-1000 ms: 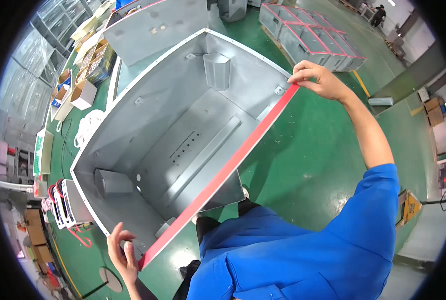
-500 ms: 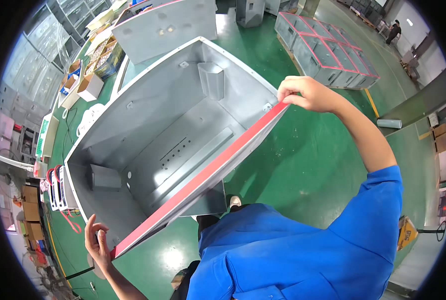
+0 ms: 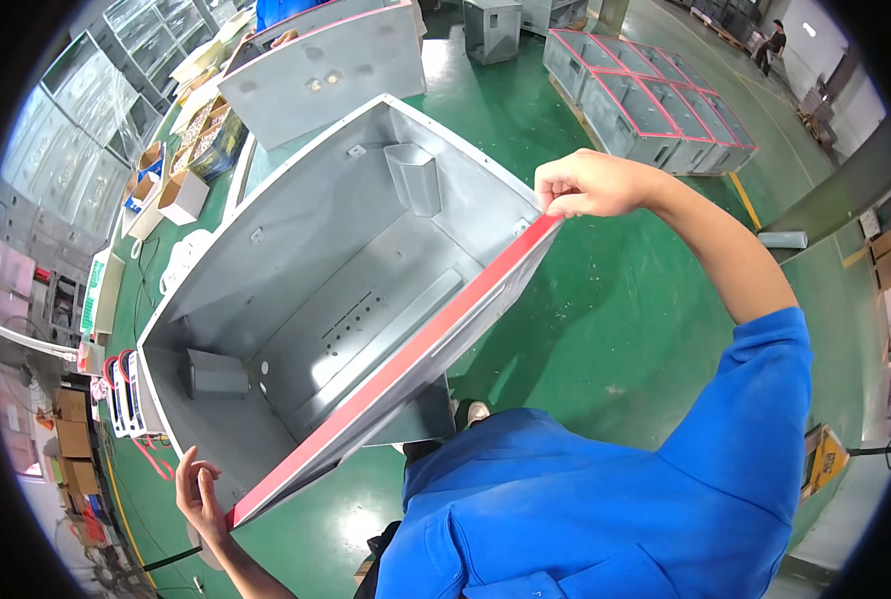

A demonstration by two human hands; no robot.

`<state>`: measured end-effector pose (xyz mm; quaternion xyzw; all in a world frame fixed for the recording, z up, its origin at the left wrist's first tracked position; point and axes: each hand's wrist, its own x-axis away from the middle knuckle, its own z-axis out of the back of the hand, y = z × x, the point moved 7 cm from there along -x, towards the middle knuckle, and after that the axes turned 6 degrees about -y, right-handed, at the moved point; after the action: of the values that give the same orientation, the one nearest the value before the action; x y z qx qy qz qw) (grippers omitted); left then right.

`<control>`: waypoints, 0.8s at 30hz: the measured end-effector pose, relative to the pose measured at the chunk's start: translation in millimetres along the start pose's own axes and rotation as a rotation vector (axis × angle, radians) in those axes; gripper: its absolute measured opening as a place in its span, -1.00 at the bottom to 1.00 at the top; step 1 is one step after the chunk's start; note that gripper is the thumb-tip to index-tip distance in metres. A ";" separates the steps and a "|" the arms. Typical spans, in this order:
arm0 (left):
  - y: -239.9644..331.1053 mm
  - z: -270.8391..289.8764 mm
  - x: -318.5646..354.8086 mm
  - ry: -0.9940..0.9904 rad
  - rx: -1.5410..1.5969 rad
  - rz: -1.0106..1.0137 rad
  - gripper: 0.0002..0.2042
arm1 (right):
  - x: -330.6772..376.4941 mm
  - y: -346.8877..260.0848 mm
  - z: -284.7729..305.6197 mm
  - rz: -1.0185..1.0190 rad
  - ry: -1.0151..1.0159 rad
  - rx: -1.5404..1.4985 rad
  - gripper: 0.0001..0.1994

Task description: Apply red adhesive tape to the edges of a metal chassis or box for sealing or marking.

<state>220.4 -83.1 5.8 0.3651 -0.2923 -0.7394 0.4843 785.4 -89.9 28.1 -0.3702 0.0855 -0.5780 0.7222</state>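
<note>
A large grey metal cabinet shell (image 3: 256, 240) stands open in front of me, its hollow facing up. Red strip (image 3: 395, 364) runs along the whole top of its near wall. At the right end of that edge, my right hand (image 3: 595, 185) is closed, fingers and thumb pinching the strip at the corner. My left hand (image 3: 201, 496) rests at the left end of the edge, fingers apart and raised beside the corner. Inside the shell are a bracket (image 3: 414, 180) on the far wall, another bracket (image 3: 216, 375) at left, and a floor with slots and holes.
Another grey cabinet (image 3: 325, 75) stands beyond, with a co-worker's hand (image 3: 285, 38) over it. Several red-edged grey cabinets (image 3: 655, 105) sit on a pallet at right. Open boxes (image 3: 183, 197) line the left side. A person (image 3: 771, 46) is far off at right.
The view has shifted slightly, so the shell sits a little lower. My right hand shows slightly further left, still at the strip's end. A co-worker's hand and blue clothing now show beyond.
</note>
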 end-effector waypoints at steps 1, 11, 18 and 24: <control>-0.9 0.3 0.4 0.004 0.013 0.004 -0.71 | -0.5 0.0 0.3 -0.010 -0.003 0.003 -0.92; -2.8 0.6 1.1 0.017 0.032 0.000 -0.74 | 0.4 -2.3 0.4 -0.016 0.015 -0.006 -0.91; -3.3 1.6 1.0 0.030 0.026 -0.004 -0.74 | 1.2 -7.2 0.7 0.064 0.049 0.027 -0.95; -3.8 2.1 1.3 0.029 0.022 -0.010 -0.74 | 1.2 -8.6 1.0 0.046 0.049 0.044 -0.94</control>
<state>216.5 -82.7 3.7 0.3824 -0.2917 -0.7331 0.4809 779.6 -91.1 34.6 -0.3377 0.0988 -0.5721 0.7409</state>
